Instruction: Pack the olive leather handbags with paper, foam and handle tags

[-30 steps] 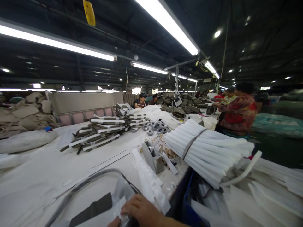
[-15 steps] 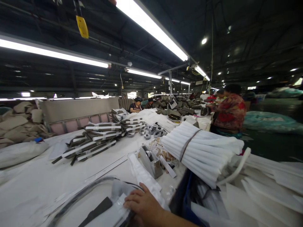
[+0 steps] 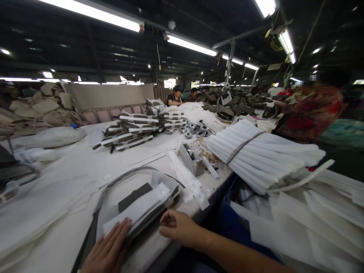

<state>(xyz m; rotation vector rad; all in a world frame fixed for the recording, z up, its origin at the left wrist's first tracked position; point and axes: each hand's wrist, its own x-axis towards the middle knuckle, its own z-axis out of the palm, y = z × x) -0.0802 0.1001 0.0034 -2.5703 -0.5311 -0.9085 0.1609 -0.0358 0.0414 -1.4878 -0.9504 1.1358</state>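
On the long white table [image 3: 71, 178], seen from its near edge: a strapped bundle of white rods [image 3: 256, 155] overhangs the table's right side, above a blue bin [image 3: 227, 227] set below that edge. At the table's near edge lies a flat folded pack [image 3: 148, 204], grey pieces under a white sheet, half ringed by a dark curved strip [image 3: 125, 175]. The left hand [image 3: 109, 250] lies open, palm down, fingers spread on the pack's near corner. The right hand [image 3: 178, 227] rests on the table just right of the pack, fingers curled in; whether it pinches anything cannot be told. The step in hand appears to be pressing the pack flat and squaring it. Shifting it would call for a hold from both sides, since the layers look loose. A grey tape dispenser [image 3: 192, 159] stands further in on the table. No brand, label or writing is legible.
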